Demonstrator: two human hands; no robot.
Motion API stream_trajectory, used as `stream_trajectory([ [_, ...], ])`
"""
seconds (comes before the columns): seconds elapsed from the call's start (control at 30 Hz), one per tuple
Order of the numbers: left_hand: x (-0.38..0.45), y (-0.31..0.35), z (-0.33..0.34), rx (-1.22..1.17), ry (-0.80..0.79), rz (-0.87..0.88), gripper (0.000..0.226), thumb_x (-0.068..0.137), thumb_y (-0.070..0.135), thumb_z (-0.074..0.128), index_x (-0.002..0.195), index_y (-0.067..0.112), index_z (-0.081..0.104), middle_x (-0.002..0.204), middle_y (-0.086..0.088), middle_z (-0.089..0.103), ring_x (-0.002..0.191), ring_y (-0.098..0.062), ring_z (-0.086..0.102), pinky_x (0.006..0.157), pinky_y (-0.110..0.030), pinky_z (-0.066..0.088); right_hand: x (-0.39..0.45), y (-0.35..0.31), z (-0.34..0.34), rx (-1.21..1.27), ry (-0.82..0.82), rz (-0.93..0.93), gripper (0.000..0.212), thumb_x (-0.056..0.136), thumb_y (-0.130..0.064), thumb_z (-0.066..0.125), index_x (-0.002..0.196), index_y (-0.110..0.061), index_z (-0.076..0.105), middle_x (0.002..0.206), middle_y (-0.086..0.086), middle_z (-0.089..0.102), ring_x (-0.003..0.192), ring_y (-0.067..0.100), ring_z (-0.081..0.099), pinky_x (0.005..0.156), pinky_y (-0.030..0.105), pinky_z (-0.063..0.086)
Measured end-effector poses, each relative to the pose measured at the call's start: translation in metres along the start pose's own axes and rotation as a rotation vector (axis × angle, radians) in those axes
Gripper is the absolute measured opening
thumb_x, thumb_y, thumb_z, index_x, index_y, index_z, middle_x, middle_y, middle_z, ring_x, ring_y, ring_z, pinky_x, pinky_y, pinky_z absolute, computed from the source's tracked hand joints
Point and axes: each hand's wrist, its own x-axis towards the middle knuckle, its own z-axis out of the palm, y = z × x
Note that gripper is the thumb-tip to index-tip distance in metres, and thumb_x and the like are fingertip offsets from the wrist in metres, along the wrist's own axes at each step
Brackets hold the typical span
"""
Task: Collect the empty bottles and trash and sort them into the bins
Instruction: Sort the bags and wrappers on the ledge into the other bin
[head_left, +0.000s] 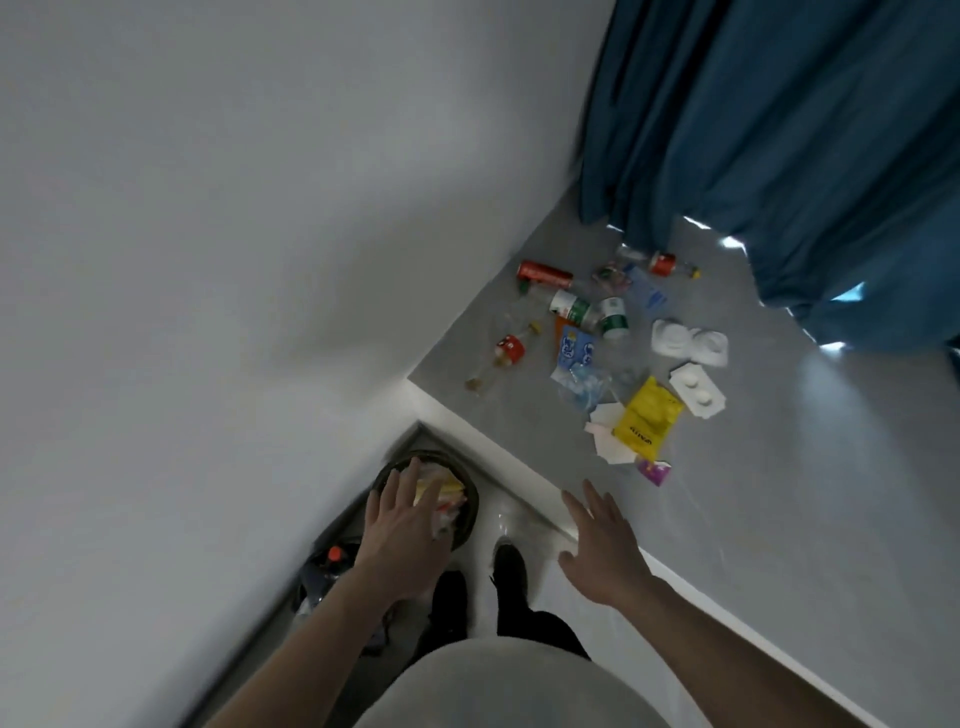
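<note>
Plain white wall (208, 234), grey surface (779, 493), dark blue curtain (779, 130) with daylight beneath.

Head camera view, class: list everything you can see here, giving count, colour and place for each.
red can: one, lying at the pile's far left
bottles: several, clear, in the floor pile
yellow packet: one, pile's near edge
white trays: two, pile's right side
round bin: one, dark, holding wrappers, by the wall
curtain: blue, top right
left hand: open, over the bin
right hand: open, empty, spread over the floor
</note>
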Motion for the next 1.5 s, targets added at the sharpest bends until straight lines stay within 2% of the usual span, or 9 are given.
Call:
stream_trajectory([
  [0.17,-0.020,-0.003,-0.025,0.044,0.045,0.055,0.071,0.097,0.050,0.045,0.160,0.035,0.016,0.170,0.001,-0.013,0.156,-0.027,-0.010,0.126,-0.050,0.004,-0.033,0.004,-0.004,0.088,0.110,0.057,0.083,0.094,-0.043,0.057,0.160,-0.031,0.009,0.169,0.001,-0.006,0.155,0.032,0.003,0.123,0.048,0.019],
  [0.33,-0.036,0.005,-0.042,0.057,0.054,0.082,0.077,0.095,0.052,0.050,0.161,0.034,0.014,0.169,0.003,-0.013,0.156,-0.027,-0.007,0.127,-0.048,0.004,-0.051,0.016,-0.013,0.166,0.173,0.092,0.087,0.089,-0.045,0.061,0.160,-0.031,0.013,0.169,0.001,-0.004,0.155,0.031,0.003,0.124,0.047,0.018],
  [0.5,-0.029,0.034,-0.056,0.107,0.075,0.109,0.074,0.097,0.052,0.049,0.161,0.035,0.015,0.169,0.003,-0.013,0.157,-0.026,-0.005,0.126,-0.045,0.006,-0.061,0.046,-0.029,0.211,0.249,0.109,0.088,0.085,-0.044,0.062,0.159,-0.031,0.017,0.169,0.000,0.000,0.155,0.030,0.007,0.123,0.046,0.024],
  [0.77,-0.008,0.112,-0.045,0.081,0.108,0.114,0.073,0.094,0.053,0.047,0.159,0.036,0.019,0.170,0.001,-0.008,0.157,-0.027,0.001,0.126,-0.047,0.011,-0.084,0.120,-0.059,0.237,0.303,0.072,0.081,0.093,-0.037,0.061,0.160,-0.028,0.016,0.168,0.000,0.005,0.155,0.027,0.008,0.125,0.036,0.016],
  [0.83,-0.002,0.134,-0.039,0.070,0.105,0.114,0.073,0.093,0.055,0.048,0.159,0.037,0.021,0.170,0.002,-0.007,0.157,-0.026,0.003,0.126,-0.045,0.013,-0.091,0.148,-0.065,0.236,0.300,0.067,0.080,0.094,-0.036,0.060,0.160,-0.030,0.016,0.168,0.000,0.004,0.155,0.025,0.008,0.124,0.033,0.014],
  [0.97,0.006,0.179,-0.027,0.031,0.134,0.082,0.072,0.092,0.055,0.052,0.157,0.037,0.025,0.170,0.002,-0.004,0.156,-0.024,0.008,0.125,-0.043,0.020,-0.094,0.207,-0.075,0.225,0.252,0.076,0.080,0.093,-0.035,0.060,0.158,-0.036,0.014,0.169,0.001,0.000,0.155,0.029,0.009,0.123,0.035,0.020],
  [1.13,0.014,0.214,-0.011,0.014,0.129,0.045,0.068,0.088,0.063,0.046,0.151,0.040,0.037,0.170,0.003,0.004,0.156,-0.023,0.011,0.122,-0.047,0.026,-0.075,0.257,-0.080,0.179,0.160,0.061,0.082,0.091,-0.039,0.060,0.159,-0.033,0.015,0.169,0.003,0.000,0.154,0.030,0.012,0.121,0.038,0.027],
  [1.27,0.021,0.228,-0.002,-0.043,0.114,-0.004,0.067,0.090,0.051,0.060,0.151,0.037,0.037,0.169,0.003,0.006,0.152,-0.027,0.024,0.120,-0.043,0.029,-0.049,0.262,-0.086,0.170,0.095,0.024,0.083,0.092,-0.037,0.060,0.160,-0.029,0.013,0.169,0.007,0.002,0.154,0.031,0.011,0.122,0.040,0.026],
  [1.5,0.089,0.239,-0.015,0.023,0.015,0.013,0.069,0.089,0.052,0.061,0.152,0.039,0.034,0.169,0.003,0.008,0.151,-0.027,0.026,0.120,-0.041,0.031,0.005,0.254,-0.097,0.226,0.082,0.035,0.078,0.091,-0.032,0.059,0.158,-0.028,0.019,0.168,0.006,0.007,0.153,0.031,0.014,0.119,0.042,0.031],
])
